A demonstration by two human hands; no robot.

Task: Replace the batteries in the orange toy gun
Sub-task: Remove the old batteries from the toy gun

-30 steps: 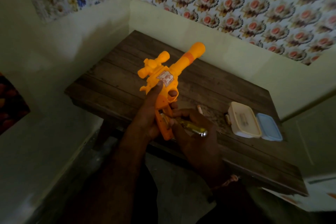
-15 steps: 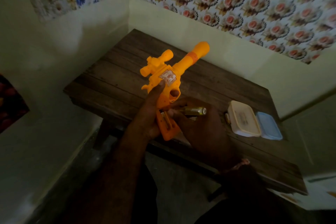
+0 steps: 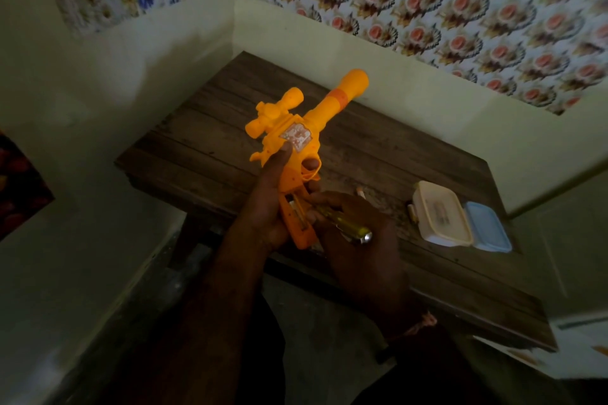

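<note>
Gripping the yellow-handled screwdriver [image 3: 345, 225] in my right hand [image 3: 358, 246], I have its tip end at the open battery slot in the grip of the orange toy gun [image 3: 296, 148], which my left hand [image 3: 266, 204] clasps above the worktop [image 3: 210, 154], barrel pointing away. I judge I'm prying out a cell; whether one sits there is too dim to tell. Next I need a gentle lever, not a stab. Farther right lie a cream box [image 3: 441, 214] and a blue lid [image 3: 487, 230].
</note>
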